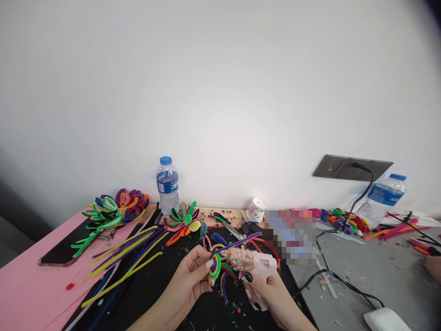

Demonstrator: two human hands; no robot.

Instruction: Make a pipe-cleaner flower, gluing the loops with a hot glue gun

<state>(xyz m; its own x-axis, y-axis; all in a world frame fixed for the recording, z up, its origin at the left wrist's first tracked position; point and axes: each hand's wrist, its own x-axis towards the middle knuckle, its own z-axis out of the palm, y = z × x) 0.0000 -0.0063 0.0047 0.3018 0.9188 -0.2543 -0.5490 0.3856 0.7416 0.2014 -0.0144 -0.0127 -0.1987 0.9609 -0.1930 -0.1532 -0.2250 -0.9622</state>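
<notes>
My left hand pinches a small flower of looped pipe cleaners in green, yellow, red and purple, with a purple stem sticking up to the right. My right hand grips a pink hot glue gun; its nozzle end meets the flower. Both hands hover low over a black mat strewn with tiny coloured scraps.
Loose yellow and purple pipe cleaners lie left, near finished flowers and a phone. Two water bottles, a paper cup, scissors, a wall socket with black cable, and another person's hand are also about.
</notes>
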